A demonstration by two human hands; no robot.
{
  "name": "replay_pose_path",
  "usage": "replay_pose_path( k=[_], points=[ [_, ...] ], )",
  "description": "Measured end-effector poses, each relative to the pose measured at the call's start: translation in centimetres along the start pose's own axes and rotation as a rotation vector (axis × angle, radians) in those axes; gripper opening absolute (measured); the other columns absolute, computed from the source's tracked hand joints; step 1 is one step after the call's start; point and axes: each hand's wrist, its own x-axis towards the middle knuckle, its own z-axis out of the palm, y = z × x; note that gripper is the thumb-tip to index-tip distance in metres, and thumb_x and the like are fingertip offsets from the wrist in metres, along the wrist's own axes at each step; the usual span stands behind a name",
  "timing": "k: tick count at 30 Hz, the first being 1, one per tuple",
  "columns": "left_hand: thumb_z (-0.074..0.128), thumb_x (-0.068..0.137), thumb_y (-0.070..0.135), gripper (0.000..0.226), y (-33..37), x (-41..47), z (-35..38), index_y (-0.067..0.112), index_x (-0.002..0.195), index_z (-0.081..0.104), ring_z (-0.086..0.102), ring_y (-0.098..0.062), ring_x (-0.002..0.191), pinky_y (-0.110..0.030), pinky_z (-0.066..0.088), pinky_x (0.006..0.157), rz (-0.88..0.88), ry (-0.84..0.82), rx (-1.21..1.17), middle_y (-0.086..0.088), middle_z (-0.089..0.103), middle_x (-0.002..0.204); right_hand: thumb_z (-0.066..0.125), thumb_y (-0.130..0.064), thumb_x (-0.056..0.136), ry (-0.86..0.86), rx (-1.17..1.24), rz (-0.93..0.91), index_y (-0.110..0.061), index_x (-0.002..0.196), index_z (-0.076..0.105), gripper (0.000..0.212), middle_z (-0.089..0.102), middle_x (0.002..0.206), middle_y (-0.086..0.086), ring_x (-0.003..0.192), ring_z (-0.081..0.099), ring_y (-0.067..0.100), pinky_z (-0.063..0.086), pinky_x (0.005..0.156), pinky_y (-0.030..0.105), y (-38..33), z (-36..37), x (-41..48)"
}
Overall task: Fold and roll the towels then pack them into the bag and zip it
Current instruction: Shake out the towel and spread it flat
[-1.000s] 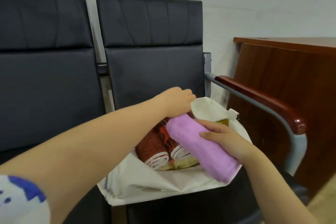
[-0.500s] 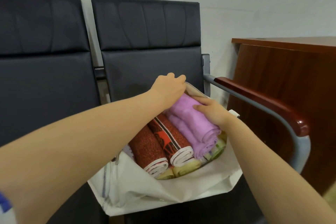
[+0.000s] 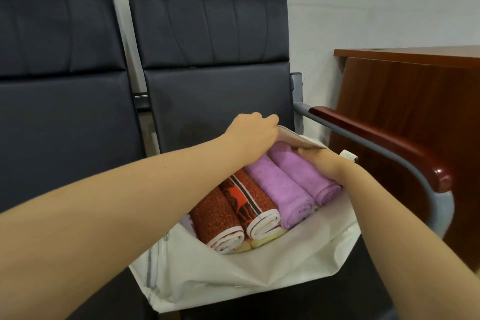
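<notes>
Your left hand (image 3: pixel 255 135) grips the white fabric bag (image 3: pixel 233 273) by its upper edge; your right hand (image 3: pixel 322 162) rests on a rolled purple towel (image 3: pixel 309 179), fingers hidden under the flap.

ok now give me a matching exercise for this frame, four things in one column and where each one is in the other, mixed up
Column one:
1. left hand
2. right hand
3. red patterned towels
4. wooden armrest

Column two:
a. rolled, in the white bag, left of the purple towels
b. outside the bag, to its right
c. holds the bag's upper edge
d. rests on the rightmost purple towel

Pairs: 1-c, 2-d, 3-a, 4-b
</notes>
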Motion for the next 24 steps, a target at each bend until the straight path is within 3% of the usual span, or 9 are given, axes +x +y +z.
replay_pose_path(
  k=[2,4,7,11,13,15,17,20,24],
  points=[
    [0.044,0.095,0.006,0.021,0.6,-0.1,0.1,0.010,0.115,0.051,0.045,-0.020,0.083,-0.030,0.033,0.060,0.014,-0.005,-0.017,-0.004,0.043,0.119,0.048,-0.035,0.100,0.051,0.153,-0.028,-0.020,0.134,0.055,0.038,0.054,0.120,-0.003,0.114,0.049,0.016,0.034,0.096,0.027,-0.1,-0.1,-0.6],
    [0.044,0.095,0.007,0.020,0.7,-0.2,0.4,0.010,0.114,0.052,0.042,-0.018,0.079,-0.030,0.035,0.061,-0.004,-0.003,-0.041,-0.004,0.043,0.118,0.052,-0.037,0.097,0.074,0.102,-0.068,-0.022,0.133,0.056,0.040,0.057,0.125,0.000,0.114,0.050,0.017,0.035,0.094,0.027,0.1,0.4,-0.7],
    [0.046,0.095,0.007,0.022,0.5,-0.2,0.5,0.010,0.116,0.053,0.051,-0.021,0.088,-0.030,0.037,0.062,-0.035,-0.020,-0.065,-0.004,0.042,0.120,0.043,-0.040,0.101,0.057,-0.386,-0.055,-0.020,0.144,0.042,0.047,0.046,0.144,0.006,0.128,0.044,0.025,0.032,0.107,0.035,0.8,1.5,0.2],
    [0.047,0.094,0.006,0.022,0.3,-0.1,0.6,0.010,0.115,0.052,0.044,-0.019,0.081,-0.030,0.036,0.062,-0.054,-0.040,-0.070,-0.004,0.041,0.122,0.056,-0.030,0.093,0.091,-0.878,0.011,-0.019,0.139,0.043,0.049,0.047,0.138,0.008,0.124,0.047,0.029,0.041,0.104,0.040,-1.1,2.2,1.8],
    [0.045,0.095,0.006,0.025,0.1,-0.1,0.6,0.010,0.119,0.050,0.050,-0.021,0.088,-0.031,0.037,0.063,-0.082,-0.041,-0.100,-0.005,0.039,0.129,0.053,-0.026,0.094,0.157,-1.047,-0.036,-0.018,0.142,0.039,0.051,0.043,0.142,0.008,0.129,0.045,0.031,0.039,0.107,0.042,-2.1,3.4,1.5],
    [0.042,0.096,0.008,0.032,-0.3,-0.1,0.7,0.011,0.128,0.046,0.055,-0.025,0.099,-0.032,0.036,0.063,-0.100,-0.035,-0.137,-0.004,0.028,0.147,0.039,-0.030,0.100,0.264,-1.014,-0.214,-0.015,0.149,0.028,0.052,0.033,0.153,0.009,0.137,0.035,0.032,0.028,0.114,0.044,-1.7,4.9,0.8],
    [0.042,0.095,0.009,0.039,-0.4,-0.2,0.8,0.012,0.134,0.040,0.055,-0.026,0.103,-0.034,0.035,0.063,-0.098,-0.037,-0.152,0.001,0.010,0.159,0.026,-0.036,0.103,0.152,-0.957,-0.319,-0.019,0.154,0.016,0.055,0.017,0.161,0.005,0.147,0.015,0.027,0.011,0.120,0.045,-0.4,5.7,0.7],
    [0.044,0.094,0.011,0.044,-0.2,-0.4,1.2,0.014,0.137,0.038,0.055,-0.023,0.102,-0.033,0.036,0.061,-0.071,-0.014,-0.165,0.005,0.002,0.161,0.015,-0.043,0.104,-0.085,-0.840,-0.144,-0.022,0.155,0.003,0.057,-0.002,0.163,0.003,0.150,-0.004,0.022,-0.002,0.121,0.045,1.1,5.0,1.4],
    [0.046,0.094,0.014,0.046,0.3,-1.6,1.9,0.016,0.139,0.036,0.057,-0.023,0.102,-0.032,0.041,0.065,-0.069,0.007,-0.227,0.004,0.006,0.160,0.015,-0.049,0.102,-0.131,-0.844,-0.070,-0.021,0.156,0.001,0.061,-0.006,0.163,0.003,0.149,-0.006,0.024,0.000,0.120,0.048,0.4,4.9,0.9]
  ],
)
